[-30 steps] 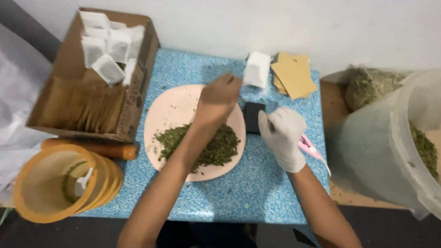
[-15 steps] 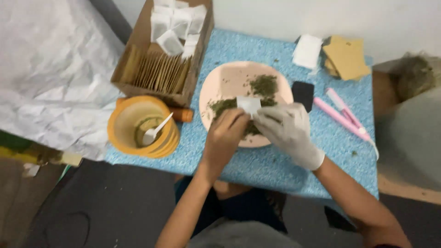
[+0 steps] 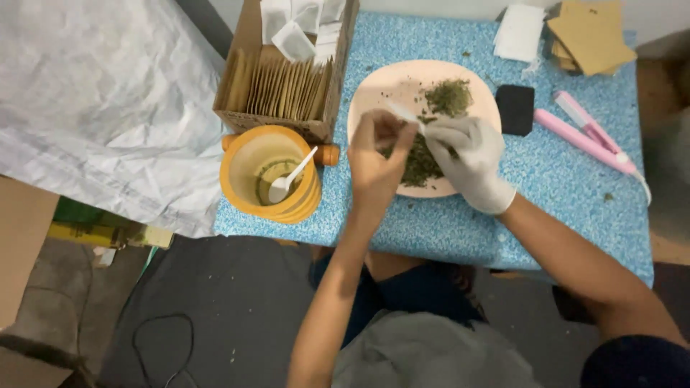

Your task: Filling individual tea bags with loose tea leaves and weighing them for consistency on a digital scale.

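Surface: blue speckled, carrying all below. Box: cardboard, brown sachets upright inside. Plate: pink, herbs piled on it. Bowl: yellow, spoon inside. Left hand: bare, pinching a small white bag over the plate. Right hand: gloved (white), fingers closed on herbs beside the bag.

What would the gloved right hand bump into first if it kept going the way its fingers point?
Probably the bare left hand: the right hand points left across the pink plate, over the dried green herbs, and their fingertips nearly meet at a small white sachet.
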